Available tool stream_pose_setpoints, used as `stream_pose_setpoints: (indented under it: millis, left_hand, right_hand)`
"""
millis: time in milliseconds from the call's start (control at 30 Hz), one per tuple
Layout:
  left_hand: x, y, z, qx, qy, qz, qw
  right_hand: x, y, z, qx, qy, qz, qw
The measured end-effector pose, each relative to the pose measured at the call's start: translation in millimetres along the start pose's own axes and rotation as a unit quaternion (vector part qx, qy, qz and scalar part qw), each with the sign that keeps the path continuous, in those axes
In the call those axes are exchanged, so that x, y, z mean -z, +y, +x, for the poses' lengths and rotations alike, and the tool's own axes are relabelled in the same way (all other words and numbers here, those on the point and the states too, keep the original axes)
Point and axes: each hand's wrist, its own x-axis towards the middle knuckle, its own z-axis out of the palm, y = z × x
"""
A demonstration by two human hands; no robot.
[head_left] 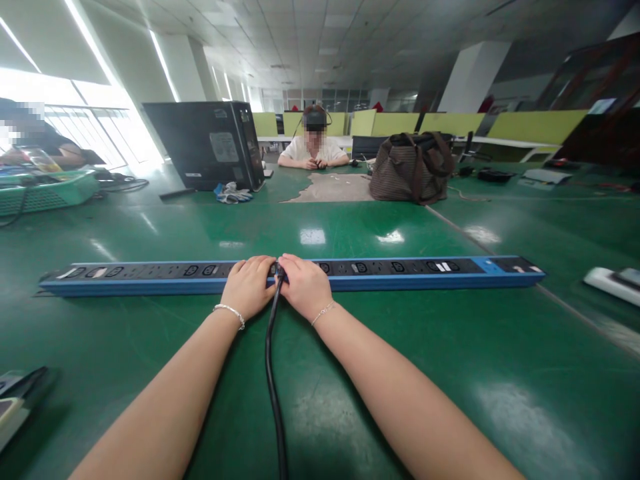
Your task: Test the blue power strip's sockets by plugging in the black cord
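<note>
"Green plastic, is it, that basket (50,195) at the far left?"

"Yes, with a loose jumble inside, something clear and yellowish on top, and a dark cord over its rim. The brown bag (400,172) stands far right of centre; I can't see what it holds."

"And the hands?"

"They meet at the middle of the blue power strip (150,287), backs up, fingers bent, forearms angling in from the near side. The right hand (307,283) is closed at the black plug (281,272). The left hand (250,283) lies over the strip just beside it, fingers curled; whether it pinches the plug too, I can't tell."

"Where does the cable go?"

"The black cable (270,360) runs from the plug over the near edge of the strip, then between the forearms towards the near side."

"How much room is there?"

"The strip stretches left to right, both ends on the green table (200,230). Bare tabletop shows on its far side, up to the computer case (200,147), the gloves (233,193) and the bag. A white device (615,283) sits near the right end, apart from it. Beyond, a person (314,152) sits at the far edge."
</note>
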Motion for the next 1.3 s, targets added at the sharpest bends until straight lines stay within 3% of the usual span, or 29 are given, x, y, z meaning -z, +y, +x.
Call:
stream_pose_setpoints:
  millis: [200, 433, 633, 1033, 1200, 1300]
  left_hand:
    - [-1.7, 3.2, 1.6, 0.020, 0.017, -0.005, 1.000]
    - [-2.2, 7.2, 3.3, 0.042, 0.028, -0.013, 0.999]
    - [-3.5, 7.0, 3.7, 0.040, 0.029, -0.010, 0.999]
    - [-2.5, 9.8, 6.4, 0.030, 0.026, -0.011, 0.999]
    - [-2.1, 10.2, 6.4, 0.035, 0.017, -0.009, 0.999]
    - [-2.7, 9.8, 6.6, 0.040, 0.014, -0.011, 0.999]
  right_hand:
    - [-4.3, 1.0, -2.9, 0.015, 0.016, -0.047, 0.999]
    - [-10.2, 2.5, -3.4, -0.010, 0.029, -0.028, 0.999]
    - [-7.2, 3.4, -2.6, -0.057, 0.008, 0.022, 0.998]
    - [-1.7, -1.1, 0.6, -0.061, -0.040, -0.038, 0.997]
    - [-6.4, -1.6, -0.3, -0.063, -0.031, -0.037, 0.997]
    - [-1.6, -1.6, 5.2, -0.082, 0.023, 0.010, 0.996]
